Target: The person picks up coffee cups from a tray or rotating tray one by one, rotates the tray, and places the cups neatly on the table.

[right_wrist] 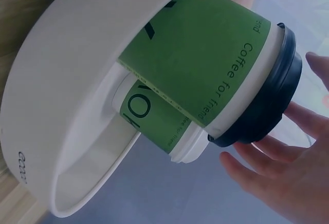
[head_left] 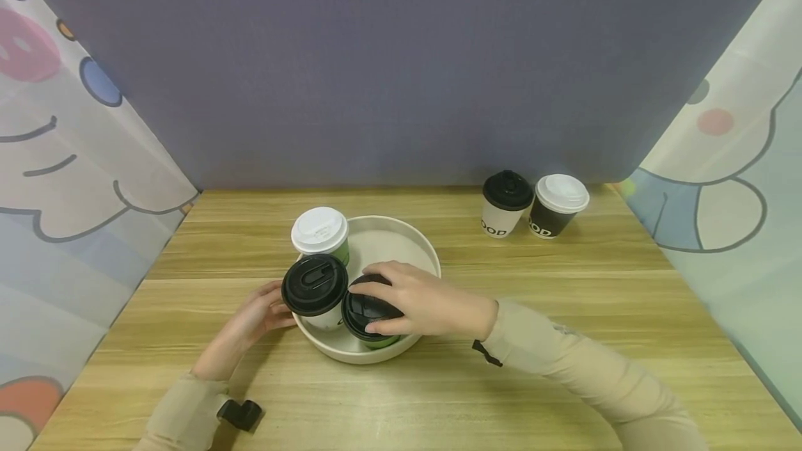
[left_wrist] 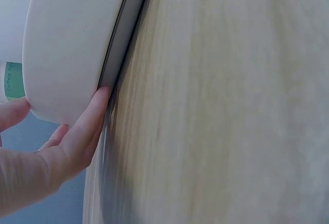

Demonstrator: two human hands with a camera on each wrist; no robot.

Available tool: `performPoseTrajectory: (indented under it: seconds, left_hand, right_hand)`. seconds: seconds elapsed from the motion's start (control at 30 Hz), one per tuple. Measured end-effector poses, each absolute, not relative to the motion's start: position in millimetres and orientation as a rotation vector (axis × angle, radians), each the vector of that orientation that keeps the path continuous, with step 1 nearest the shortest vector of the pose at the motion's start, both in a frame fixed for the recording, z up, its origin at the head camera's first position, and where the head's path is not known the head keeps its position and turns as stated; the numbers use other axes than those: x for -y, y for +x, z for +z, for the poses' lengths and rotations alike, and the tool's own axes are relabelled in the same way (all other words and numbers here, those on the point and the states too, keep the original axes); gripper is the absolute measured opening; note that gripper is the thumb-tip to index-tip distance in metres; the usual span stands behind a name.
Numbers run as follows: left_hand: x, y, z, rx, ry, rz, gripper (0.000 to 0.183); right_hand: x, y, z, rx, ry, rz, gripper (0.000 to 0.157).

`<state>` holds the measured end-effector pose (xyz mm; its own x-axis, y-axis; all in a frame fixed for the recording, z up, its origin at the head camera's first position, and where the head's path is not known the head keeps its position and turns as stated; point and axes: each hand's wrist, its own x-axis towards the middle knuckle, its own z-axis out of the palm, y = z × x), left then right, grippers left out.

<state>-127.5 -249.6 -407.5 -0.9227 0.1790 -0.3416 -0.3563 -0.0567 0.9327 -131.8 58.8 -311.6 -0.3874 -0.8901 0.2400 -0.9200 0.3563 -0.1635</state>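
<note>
A round off-white tray (head_left: 395,239) holds three lidded paper cups: a green cup with a white lid (head_left: 319,228), a white cup with a black lid (head_left: 315,285), and a green cup with a black lid (right_wrist: 205,54). My right hand (head_left: 413,301) is spread over this last cup's lid; in the right wrist view some fingertips are at the lid's edge, others stand apart from it. At the tray's left side, my left hand (left_wrist: 56,157) grips its wall, thumb by the upper rim and fingers by the base. The white cup partly hides that hand in the head view.
Toward the back right of the wooden table (head_left: 501,395) stand a white cup with a black lid (head_left: 506,204) and a black cup with a white lid (head_left: 557,206), side by side. A grey panel (head_left: 401,75) rises behind the table, with patterned curtains (head_left: 81,159) at both sides.
</note>
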Motion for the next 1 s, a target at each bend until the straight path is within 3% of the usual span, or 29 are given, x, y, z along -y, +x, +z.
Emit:
performPoseTrajectory:
  seconds: [0.4, 1.0]
  left_hand:
    - [251.3, -127.3, -408.4, -1.860, -0.152, 2.039, 0.024]
    - [250.9, -127.2, -409.4, -1.872, -0.147, 2.028, 0.028]
  right_hand:
    - [-53.0, -131.2, -318.0, 2.494, 1.720, 0.384, 0.063]
    - [-49.5, -130.8, -322.7, 2.459, 1.730, 0.391, 0.062]
